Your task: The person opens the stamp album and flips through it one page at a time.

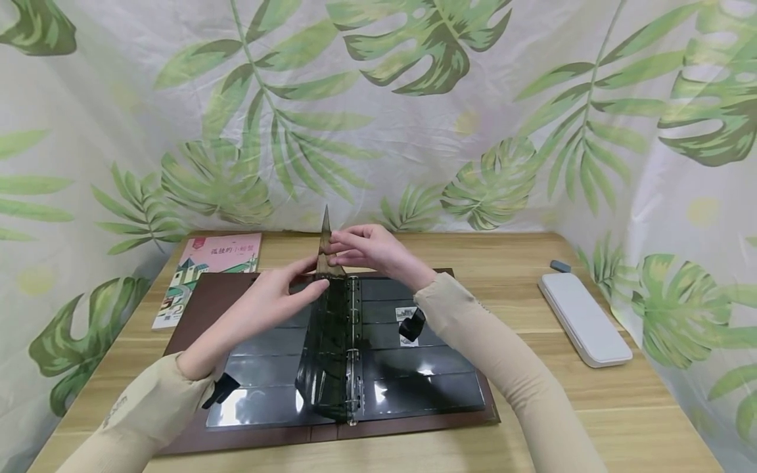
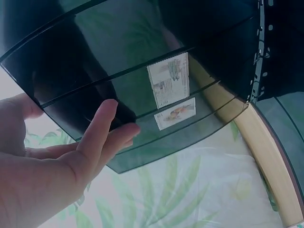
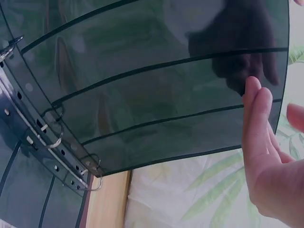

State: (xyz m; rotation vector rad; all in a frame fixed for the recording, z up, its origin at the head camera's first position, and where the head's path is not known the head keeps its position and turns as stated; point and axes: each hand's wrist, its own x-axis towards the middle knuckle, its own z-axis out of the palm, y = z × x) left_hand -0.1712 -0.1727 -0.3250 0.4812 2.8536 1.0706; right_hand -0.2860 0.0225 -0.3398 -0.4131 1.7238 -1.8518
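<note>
Brown ring album (image 1: 207, 315) lies open on the bench (image 1: 508, 253), middle, in front of the person. One dark pocket page (image 1: 322, 361) stands nearly upright at the metal rings (image 1: 353, 355), between both hands. Left hand (image 1: 272, 299) on its left side, thumb spread from the fingers, fingers mostly straight. Right hand (image 1: 378, 253) on its right side, fingers extended and close together; can't tell whether the fingertips touch the page or sit just beside it. Left wrist view: two stamps (image 2: 169, 80) in pockets of the raised page. Two more small stamps (image 1: 405, 313) in the flat right page, partly behind a black strap (image 1: 411, 324). Pink-topped booklet (image 1: 230, 249) at back left, partly under the album cover. White case (image 1: 584, 320) at right, small grey item (image 1: 560, 266) just behind it. Leaf-print cloth (image 1: 414, 131) behind.
</note>
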